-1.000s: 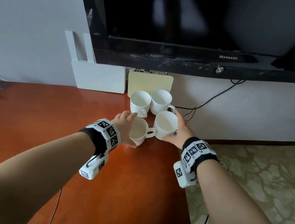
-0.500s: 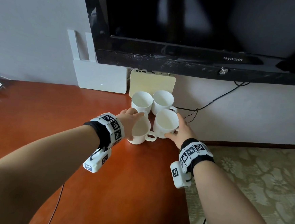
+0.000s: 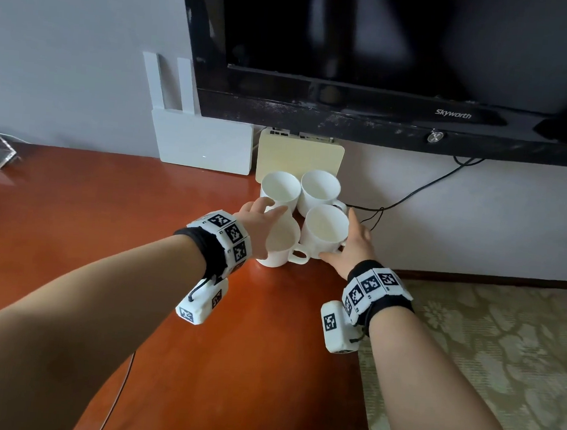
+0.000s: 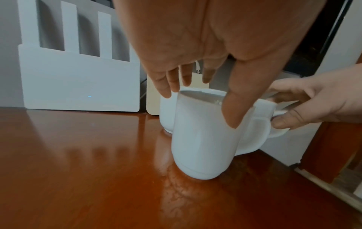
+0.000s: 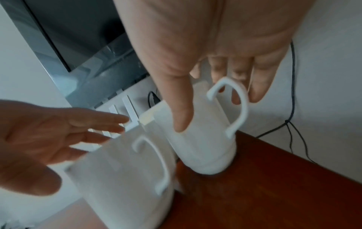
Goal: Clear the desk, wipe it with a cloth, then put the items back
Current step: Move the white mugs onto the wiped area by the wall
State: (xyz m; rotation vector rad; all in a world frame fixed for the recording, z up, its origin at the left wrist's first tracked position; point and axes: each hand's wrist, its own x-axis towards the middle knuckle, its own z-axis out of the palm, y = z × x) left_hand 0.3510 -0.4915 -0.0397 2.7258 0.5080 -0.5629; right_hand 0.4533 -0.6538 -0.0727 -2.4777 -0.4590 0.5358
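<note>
Four white ceramic mugs sit clustered at the back right of the glossy red-brown wooden desk [image 3: 105, 221], just in front of the cream plastic box [image 3: 300, 155] leaning on the wall under the black TV; that box is the landmark here. Two rear mugs [image 3: 282, 189] stand right against the box; the front-left mug [image 3: 281, 245] and front-right mug [image 3: 325, 231] stand just nearer the person, all four close or touching. Left hand [image 3: 261, 220] is spread, fingers straight over the front-left mug's rim, thumb lying down its side w/o a real grip. Right hand [image 3: 350, 247] is likewise spread round the front-right mug, thumb on its wall, fingers near the handle [image 5: 233, 105]; can't tell if fingertips press. Judgement: step = setting the front pair back in front of the box, or letting go. To do it well: check both bases sit flat on the wood before lifting off, raise hands straight up, not sideways, so the left mug's handle [image 3: 297, 255], which points at the right mug, doesn't clip it. The right mug sits near the desk's right edge, so nudge it toward the box, not outward. The white router [image 3: 202, 147] left of the box needs no touching.
</note>
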